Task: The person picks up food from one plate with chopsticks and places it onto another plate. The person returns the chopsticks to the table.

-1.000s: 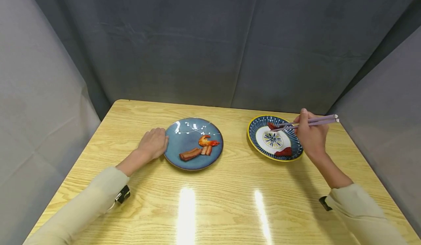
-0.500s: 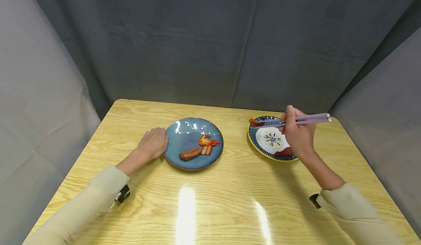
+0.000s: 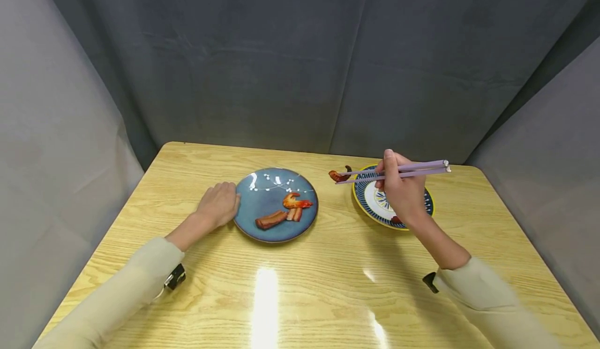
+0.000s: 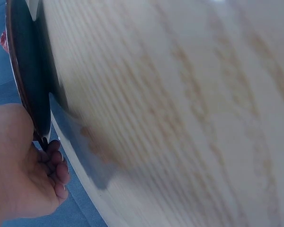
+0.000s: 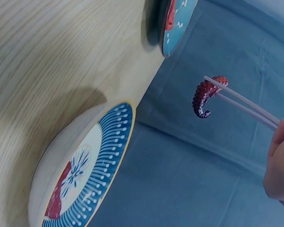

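My left hand (image 3: 217, 204) grips the left rim of a round blue plate (image 3: 253, 200); in the left wrist view its fingers (image 4: 57, 170) curl beneath the plate's edge. An orange shrimp (image 3: 296, 202), a brown meat strip (image 3: 271, 220) and a small striped meat piece (image 3: 294, 214) lie on that plate. My right hand (image 3: 405, 190) holds a pair of lilac chopsticks (image 3: 424, 168). Their tips pinch a curled dark-red octopus tentacle (image 5: 206, 94), raised between the two dishes. Beneath the right hand sits a yellow-rimmed patterned dish (image 3: 363, 195), partly hidden by it.
A dark red food piece (image 5: 59, 194) lies inside the patterned dish. The wooden table (image 3: 319, 276) ends at a dark grey curtain (image 3: 262, 78) behind, with lighter cloth (image 3: 56, 130) at both sides.
The right hand has moved left, carrying the tentacle in the chopsticks out of the patterned dish and past its left rim. The left hand and blue plate have stayed put.
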Demonstrator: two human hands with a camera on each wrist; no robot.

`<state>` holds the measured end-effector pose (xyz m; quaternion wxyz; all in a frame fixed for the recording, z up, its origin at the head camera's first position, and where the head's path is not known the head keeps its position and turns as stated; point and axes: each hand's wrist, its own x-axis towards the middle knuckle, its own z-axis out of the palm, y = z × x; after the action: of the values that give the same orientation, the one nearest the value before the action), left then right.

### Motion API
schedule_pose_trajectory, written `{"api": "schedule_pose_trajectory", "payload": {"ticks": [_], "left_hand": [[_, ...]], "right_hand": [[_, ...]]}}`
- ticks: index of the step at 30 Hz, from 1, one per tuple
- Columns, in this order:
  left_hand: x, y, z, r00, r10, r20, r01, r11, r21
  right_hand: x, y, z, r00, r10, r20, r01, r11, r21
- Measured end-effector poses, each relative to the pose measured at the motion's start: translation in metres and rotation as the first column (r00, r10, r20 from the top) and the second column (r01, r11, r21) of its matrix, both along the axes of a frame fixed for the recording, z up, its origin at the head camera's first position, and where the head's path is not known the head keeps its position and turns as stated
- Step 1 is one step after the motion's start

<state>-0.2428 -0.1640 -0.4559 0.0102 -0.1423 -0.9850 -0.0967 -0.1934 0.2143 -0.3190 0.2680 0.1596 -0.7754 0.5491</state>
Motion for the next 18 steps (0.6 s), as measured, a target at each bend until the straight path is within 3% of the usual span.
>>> {"api": "schedule_pose_trajectory", "payload": {"ticks": [5, 10, 14, 18], "left_hand": [[0.0, 0.001, 0.0, 1.0, 0.001, 0.008, -0.001, 1.0, 0.003], [-0.001, 0.002, 0.0, 1.0, 0.001, 0.013, -0.001, 1.0, 0.0], [-0.001, 0.002, 0.0, 1.0, -0.001, 0.008, 0.001, 1.0, -0.001], [-0.002, 0.001, -0.001, 1.0, -0.001, 0.006, 0.001, 1.0, -0.004]], "right_hand": [[-0.01, -0.002, -0.015, 1.0, 0.005, 0.002, -0.005, 1.0, 0.007], [-0.014, -0.008, -0.021, 0.999, 0.041, -0.027, -0.042, 0.999, -0.017], [-0.012, -0.017, -0.02, 0.997, 0.071, -0.029, -0.072, 0.997, -0.034], [-0.002, -0.031, -0.008, 0.995, 0.1, -0.028, -0.102, 0.994, -0.051]]}}
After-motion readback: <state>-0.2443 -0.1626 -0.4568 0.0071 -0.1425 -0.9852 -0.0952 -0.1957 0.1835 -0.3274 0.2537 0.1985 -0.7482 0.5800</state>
